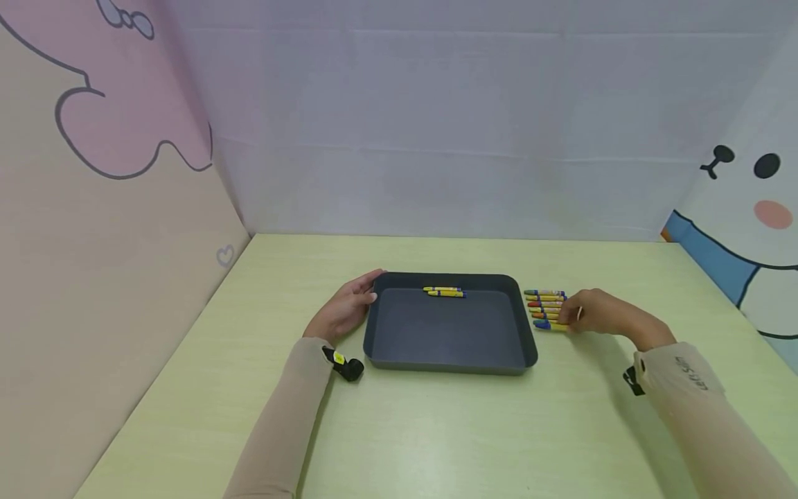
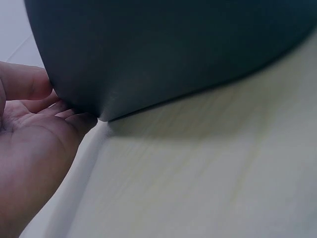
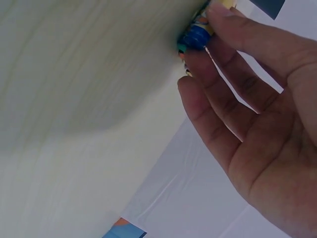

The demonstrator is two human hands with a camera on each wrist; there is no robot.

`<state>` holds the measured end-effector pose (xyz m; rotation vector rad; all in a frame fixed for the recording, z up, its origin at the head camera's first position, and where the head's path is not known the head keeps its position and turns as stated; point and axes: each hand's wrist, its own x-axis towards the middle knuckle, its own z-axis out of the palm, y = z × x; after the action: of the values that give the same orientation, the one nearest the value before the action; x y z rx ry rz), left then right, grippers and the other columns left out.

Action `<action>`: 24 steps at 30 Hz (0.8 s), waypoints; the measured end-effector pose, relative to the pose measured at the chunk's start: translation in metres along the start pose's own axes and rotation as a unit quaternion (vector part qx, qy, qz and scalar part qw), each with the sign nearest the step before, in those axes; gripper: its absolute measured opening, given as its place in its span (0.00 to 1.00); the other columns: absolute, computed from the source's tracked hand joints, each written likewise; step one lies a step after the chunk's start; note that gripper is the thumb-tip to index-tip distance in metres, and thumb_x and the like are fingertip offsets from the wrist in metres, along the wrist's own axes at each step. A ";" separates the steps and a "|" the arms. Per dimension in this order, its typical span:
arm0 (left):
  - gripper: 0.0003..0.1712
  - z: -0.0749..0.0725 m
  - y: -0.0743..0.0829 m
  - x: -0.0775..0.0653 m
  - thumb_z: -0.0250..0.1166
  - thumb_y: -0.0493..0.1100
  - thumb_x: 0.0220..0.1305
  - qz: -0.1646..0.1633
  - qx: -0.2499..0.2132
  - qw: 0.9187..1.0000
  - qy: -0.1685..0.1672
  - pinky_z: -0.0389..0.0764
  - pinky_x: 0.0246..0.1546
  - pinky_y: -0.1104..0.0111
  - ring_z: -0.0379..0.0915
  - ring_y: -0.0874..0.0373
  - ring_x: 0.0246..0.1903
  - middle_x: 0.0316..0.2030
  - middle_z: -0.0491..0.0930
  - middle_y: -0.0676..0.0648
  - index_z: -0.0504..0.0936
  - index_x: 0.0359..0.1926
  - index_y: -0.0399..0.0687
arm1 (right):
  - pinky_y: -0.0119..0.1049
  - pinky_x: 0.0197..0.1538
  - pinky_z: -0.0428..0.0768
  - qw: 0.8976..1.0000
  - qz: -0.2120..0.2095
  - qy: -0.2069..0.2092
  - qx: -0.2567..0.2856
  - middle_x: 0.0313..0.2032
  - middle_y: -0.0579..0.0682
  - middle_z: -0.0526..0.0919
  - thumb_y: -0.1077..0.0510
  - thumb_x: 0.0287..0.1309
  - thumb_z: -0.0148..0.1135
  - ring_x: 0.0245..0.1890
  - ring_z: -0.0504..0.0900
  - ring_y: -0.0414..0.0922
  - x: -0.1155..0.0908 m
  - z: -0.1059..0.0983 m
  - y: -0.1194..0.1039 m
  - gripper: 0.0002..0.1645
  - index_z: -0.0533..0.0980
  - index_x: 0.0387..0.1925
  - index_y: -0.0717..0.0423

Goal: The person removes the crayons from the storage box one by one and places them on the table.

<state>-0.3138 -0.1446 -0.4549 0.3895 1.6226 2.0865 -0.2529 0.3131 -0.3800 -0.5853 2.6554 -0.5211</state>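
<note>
A dark grey rectangular tray (image 1: 451, 339) lies on the table. My left hand (image 1: 341, 310) holds its far left corner, thumb at the rim and the other fingers partly hidden behind the wall; the left wrist view shows the fingers at the tray's outer side (image 2: 148, 59). Inside the tray, near its far wall, lie two yellow-wrapped crayons (image 1: 447, 294). Right of the tray, several crayons (image 1: 544, 304) with coloured tips lie side by side. At the near end of this row my right hand (image 1: 601, 313) pinches a blue crayon (image 3: 197, 35) between thumb and fingers.
The pale wood-grain table (image 1: 436, 430) meets a white cloth backdrop (image 1: 405, 125) behind. Printed cartoon panels stand at the left (image 1: 125, 277) and right (image 1: 767, 298). A black camera (image 1: 350, 369) is strapped to the left wrist.
</note>
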 end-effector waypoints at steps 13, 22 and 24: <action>0.37 -0.001 -0.002 0.000 0.43 0.24 0.68 -0.001 0.002 1.000 0.004 0.61 0.63 0.71 0.36 0.56 0.75 0.77 0.39 0.47 0.46 0.76 0.42 | 0.36 0.34 0.73 1.000 0.014 0.010 -0.003 0.31 0.48 0.81 0.66 0.51 0.67 0.32 0.74 0.41 0.001 0.005 0.002 0.05 0.81 0.32 0.58; 0.37 0.001 0.001 0.000 0.41 0.23 0.68 -0.001 0.011 1.000 0.008 0.44 0.73 0.57 0.34 0.53 0.76 0.77 0.39 0.46 0.45 0.76 0.41 | 0.37 0.35 0.74 0.999 0.030 0.012 0.010 0.32 0.49 0.81 0.65 0.51 0.68 0.32 0.75 0.42 0.002 0.007 0.004 0.06 0.81 0.33 0.58; 0.37 0.001 0.002 -0.001 0.41 0.23 0.68 -0.003 0.009 1.000 0.009 0.44 0.73 0.57 0.34 0.53 0.76 0.77 0.39 0.45 0.45 0.76 0.41 | 0.37 0.35 0.74 0.999 0.032 0.012 0.013 0.32 0.49 0.81 0.65 0.51 0.68 0.32 0.74 0.42 0.002 0.007 0.003 0.06 0.81 0.33 0.58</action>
<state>-0.3130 -0.1443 -0.4530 0.3722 1.6509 2.0787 -0.2522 0.3132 -0.3883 -0.4866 2.6756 -0.5450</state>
